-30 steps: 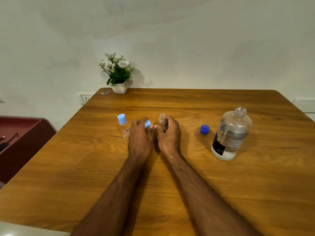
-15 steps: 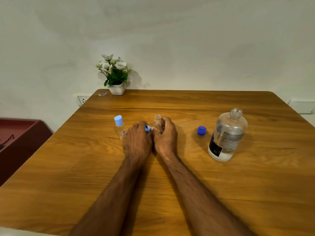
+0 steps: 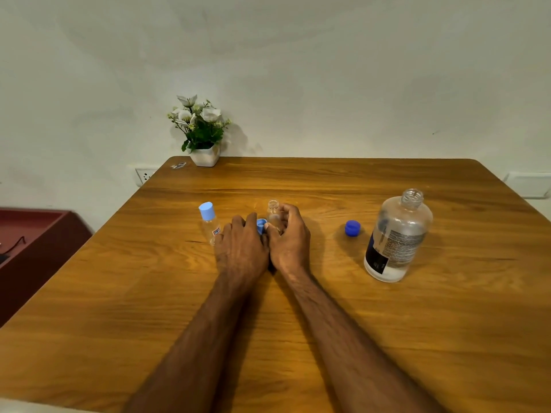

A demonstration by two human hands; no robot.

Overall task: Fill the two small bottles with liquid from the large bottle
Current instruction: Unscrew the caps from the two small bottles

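My right hand grips a small clear bottle with an open neck, standing on the wooden table. My left hand holds that bottle's light blue cap beside it, low over the table. A second small bottle with a light blue cap stands just left of my left hand. The large clear bottle stands uncapped at the right, with a little liquid at its bottom. Its dark blue cap lies on the table to its left.
A white pot of flowers stands at the table's back left edge against the wall. A dark red cabinet sits left of the table. A wall socket is behind the table's left corner.
My left hand has lowered the light blue cap from beside the bottle's neck towards the table. The view has shifted slightly; my right hand keeps its hold on the small bottle.
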